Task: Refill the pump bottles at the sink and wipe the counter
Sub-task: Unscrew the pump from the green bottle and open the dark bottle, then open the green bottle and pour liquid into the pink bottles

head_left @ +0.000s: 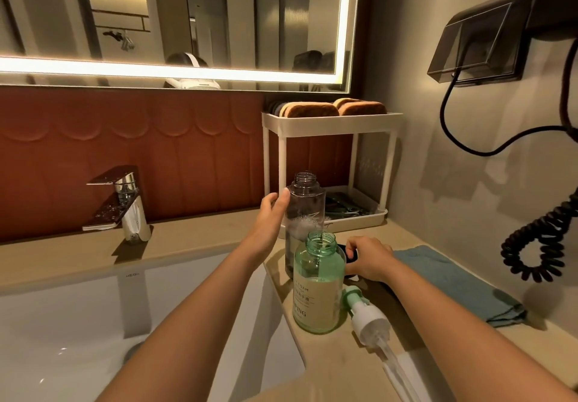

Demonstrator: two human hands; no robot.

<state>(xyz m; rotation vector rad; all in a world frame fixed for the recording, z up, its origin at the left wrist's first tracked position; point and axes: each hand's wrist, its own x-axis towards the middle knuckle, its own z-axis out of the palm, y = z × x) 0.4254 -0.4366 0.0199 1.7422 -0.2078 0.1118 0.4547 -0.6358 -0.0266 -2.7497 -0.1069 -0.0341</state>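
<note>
Beside the wall at the right end of the vanity, one beige counter (203, 232) wraps around one white sink (78, 314), with a single chrome faucet (128, 204) standing behind the basin. One white two-tier rack (331, 120) stands in the back corner, carrying two brown sponges (312, 109) on its top shelf. One blue-grey cloth (453, 279) lies flat on the counter to the right, near the wall.

Two bottles stand upright on the counter, long axes vertical, both uncapped with open mouths pointing up. One clear bottle (305, 201) is the taller and stands farther back, just in front of the rack, with some foam inside. One green bottle (319, 289) stands nearer, just in front of the clear one, its lower half filled with pale liquid.

One pump head (366, 317) lies on its side just right of the green bottle, its long axis running diagonally, the green collar toward the bottle and the dip tube trailing toward the near right edge.

Two bare hands are in view. One left hand (272, 214) wraps its thumb and fingers around the clear bottle's left side. One right hand (369, 257) rests behind the green bottle, fingers curled on a dark round object (352, 253) that is mostly hidden; what it is cannot be told.
</note>
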